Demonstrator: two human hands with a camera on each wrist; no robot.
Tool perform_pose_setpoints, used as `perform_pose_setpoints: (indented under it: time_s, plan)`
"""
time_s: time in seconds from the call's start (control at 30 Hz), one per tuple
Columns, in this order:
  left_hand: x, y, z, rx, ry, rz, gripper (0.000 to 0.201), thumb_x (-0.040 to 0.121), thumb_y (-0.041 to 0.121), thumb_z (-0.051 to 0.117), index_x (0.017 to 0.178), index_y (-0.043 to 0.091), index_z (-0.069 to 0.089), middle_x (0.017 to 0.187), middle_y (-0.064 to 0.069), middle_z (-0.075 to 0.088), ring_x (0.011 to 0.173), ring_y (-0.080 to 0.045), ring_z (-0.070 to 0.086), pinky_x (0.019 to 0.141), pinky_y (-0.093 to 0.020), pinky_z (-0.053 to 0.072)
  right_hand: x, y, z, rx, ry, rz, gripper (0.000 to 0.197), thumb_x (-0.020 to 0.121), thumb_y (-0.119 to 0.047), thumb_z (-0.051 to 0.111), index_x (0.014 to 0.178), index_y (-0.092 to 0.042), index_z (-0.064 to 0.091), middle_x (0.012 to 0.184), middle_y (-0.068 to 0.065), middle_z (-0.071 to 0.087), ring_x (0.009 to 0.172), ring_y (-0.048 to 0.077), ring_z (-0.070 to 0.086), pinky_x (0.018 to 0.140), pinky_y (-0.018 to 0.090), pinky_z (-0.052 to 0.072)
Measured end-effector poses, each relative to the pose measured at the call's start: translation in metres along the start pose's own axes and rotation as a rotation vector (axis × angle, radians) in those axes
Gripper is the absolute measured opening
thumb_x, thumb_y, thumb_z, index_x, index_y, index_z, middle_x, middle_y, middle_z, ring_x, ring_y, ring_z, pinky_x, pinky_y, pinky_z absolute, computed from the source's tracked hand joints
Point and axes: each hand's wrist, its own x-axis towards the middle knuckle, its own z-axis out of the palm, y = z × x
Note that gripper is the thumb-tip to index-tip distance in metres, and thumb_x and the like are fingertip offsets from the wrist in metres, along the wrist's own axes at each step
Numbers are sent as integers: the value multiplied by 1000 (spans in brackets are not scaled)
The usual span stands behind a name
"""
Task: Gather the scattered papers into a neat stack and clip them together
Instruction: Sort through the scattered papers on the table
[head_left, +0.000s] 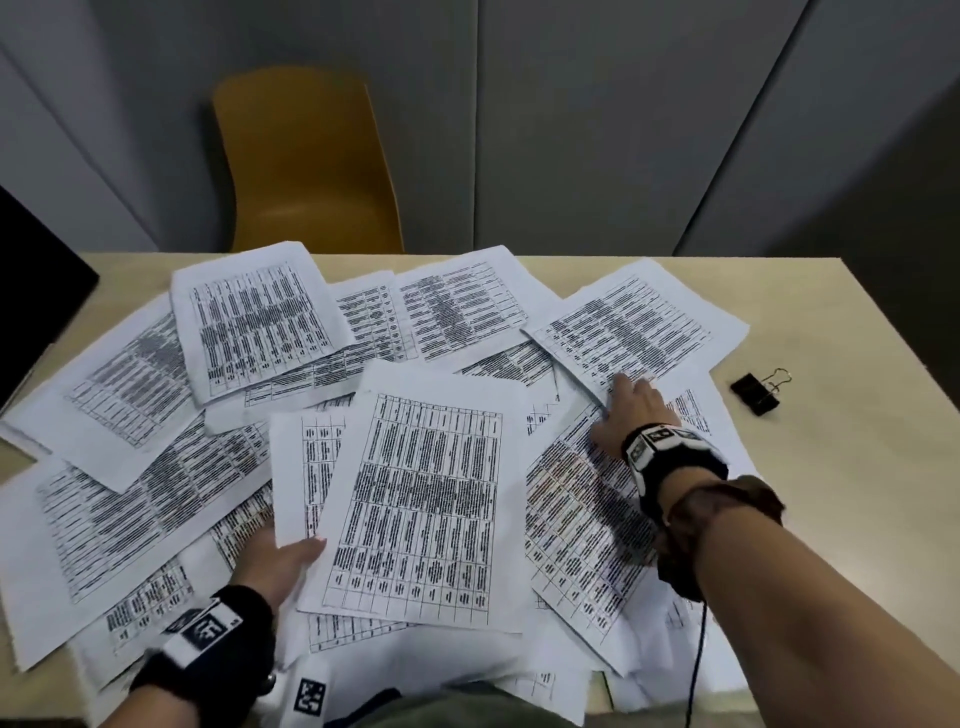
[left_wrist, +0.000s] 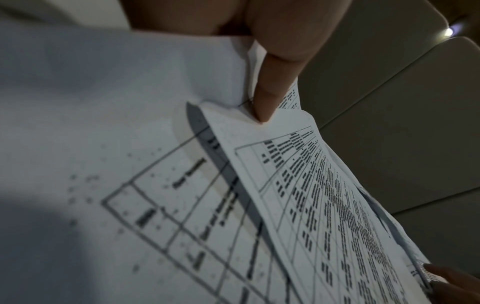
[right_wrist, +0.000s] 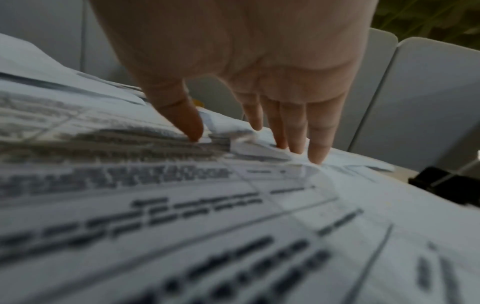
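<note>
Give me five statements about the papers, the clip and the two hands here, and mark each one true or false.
1. The left hand holds a few sheets at their near edge. True.
2. The binder clip is already clamped on the papers. False: it lies alone on the bare table, to the right of the sheets.
3. The right hand reaches out onto the far right sheet, fingers on the paper. True.
4. The papers form one neat stack. False: they lie scattered and overlapping across the table.
5. A yellow chair stands behind the table. True.
</note>
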Motion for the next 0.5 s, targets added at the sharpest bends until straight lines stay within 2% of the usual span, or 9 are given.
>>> perform_pose_setpoints:
  time_s: [0.13,0.27,0.37,0.43,0.5]
  plan:
    - [3,0,6,-4,23,1,15,85,3,61,99,6,57,100,-15,62,98,-31,56,93,-43,40,-2,-2,-2,-57,68,-6,30,91,-24,42,116,-8,46,115,13,56,101,33,59,79,40,49]
    - [7,-1,7,-42,27,-6,27,83,5,63,109,2,57,108,-16,62,104,-35,57,99,-50,41,-14,0,-1,-261,57,-146,21,95,-17,38,105,-9,54,100,7,65,88,28,64,67,35,48]
    - [10,-3,6,-77,5,6,25,84,-2,60,108,0,59,106,-17,63,103,-34,58,101,-50,40,-27,9,9,-251,97,-226,25,91,-21,45,113,-12,50,113,6,59,100,28,58,71,36,51]
    - [10,-3,5,-100,-21,13,17,84,-3,60,99,4,61,104,-17,65,103,-35,59,101,-53,39,-28,13,11,-222,137,-225,40,87,-25,52,123,-11,43,127,7,49,114,28,48,77,38,51]
    - [9,-2,5,-100,-40,15,14,84,-3,60,92,8,61,100,-15,65,103,-35,59,101,-54,39,-22,10,5,-208,92,-174,54,84,-26,58,129,-9,35,132,10,42,119,29,44,78,39,50]
